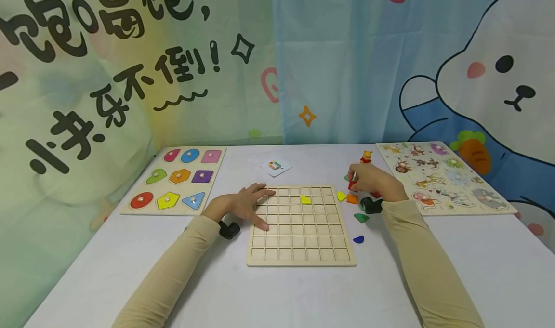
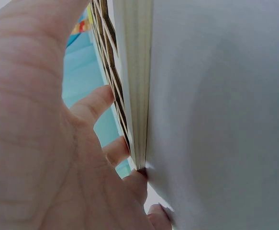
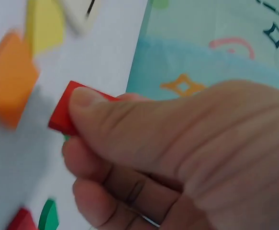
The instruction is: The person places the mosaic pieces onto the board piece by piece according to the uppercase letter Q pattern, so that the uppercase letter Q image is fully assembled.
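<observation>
My left hand (image 1: 247, 203) lies spread at the upper left of a wooden grid board (image 1: 301, 263), its fingers and thumb resting on the edge and the cells. Seen in the left wrist view, the fingertips touch the board's side (image 2: 138, 86). A yellow square piece (image 1: 306, 200) sits in one upper cell. Right of the board, my right hand (image 1: 375, 179) pinches a red block (image 3: 62, 112) between thumb and fingers. Around it on the table are an orange piece (image 1: 352, 199), a yellow piece (image 1: 341, 196), a green piece (image 1: 361, 217) and a blue piece (image 1: 358, 239).
A shape puzzle board (image 1: 179, 189) stands at the back left, an animal puzzle board (image 1: 446, 178) at the back right. Behind the grid lies a small pattern card (image 1: 276, 167). A little bear figure (image 1: 366, 156) is just beyond my right hand. A printed curtain (image 1: 338, 68) hangs behind.
</observation>
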Demonstrator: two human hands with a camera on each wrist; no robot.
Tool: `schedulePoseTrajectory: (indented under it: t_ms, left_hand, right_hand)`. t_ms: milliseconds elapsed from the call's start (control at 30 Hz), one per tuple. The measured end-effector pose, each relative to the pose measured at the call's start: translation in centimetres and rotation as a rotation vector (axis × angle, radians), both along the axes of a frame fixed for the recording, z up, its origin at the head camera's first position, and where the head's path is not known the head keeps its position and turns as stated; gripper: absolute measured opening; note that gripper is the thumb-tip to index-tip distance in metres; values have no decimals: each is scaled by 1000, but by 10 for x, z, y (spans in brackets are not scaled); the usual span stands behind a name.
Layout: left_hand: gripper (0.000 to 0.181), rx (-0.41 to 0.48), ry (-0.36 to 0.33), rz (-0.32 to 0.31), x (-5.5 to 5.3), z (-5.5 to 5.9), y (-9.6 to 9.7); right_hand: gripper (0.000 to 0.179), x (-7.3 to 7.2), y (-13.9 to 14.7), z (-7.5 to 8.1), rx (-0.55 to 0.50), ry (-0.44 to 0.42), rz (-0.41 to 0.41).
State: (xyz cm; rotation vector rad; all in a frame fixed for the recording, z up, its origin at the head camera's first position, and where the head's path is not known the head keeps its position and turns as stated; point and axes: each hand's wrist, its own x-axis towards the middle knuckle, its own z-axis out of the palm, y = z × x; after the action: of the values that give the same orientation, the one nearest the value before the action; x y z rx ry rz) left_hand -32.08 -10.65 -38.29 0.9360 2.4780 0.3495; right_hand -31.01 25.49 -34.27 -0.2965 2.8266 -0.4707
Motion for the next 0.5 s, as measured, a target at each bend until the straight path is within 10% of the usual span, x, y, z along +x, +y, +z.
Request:
schedulePoseTrajectory:
  t_ms: [500]
  left_hand:
    - [104, 0, -8, 11, 1, 1, 0]
  right_hand:
    - [23, 3, -48, -3, -168, 119, 172]
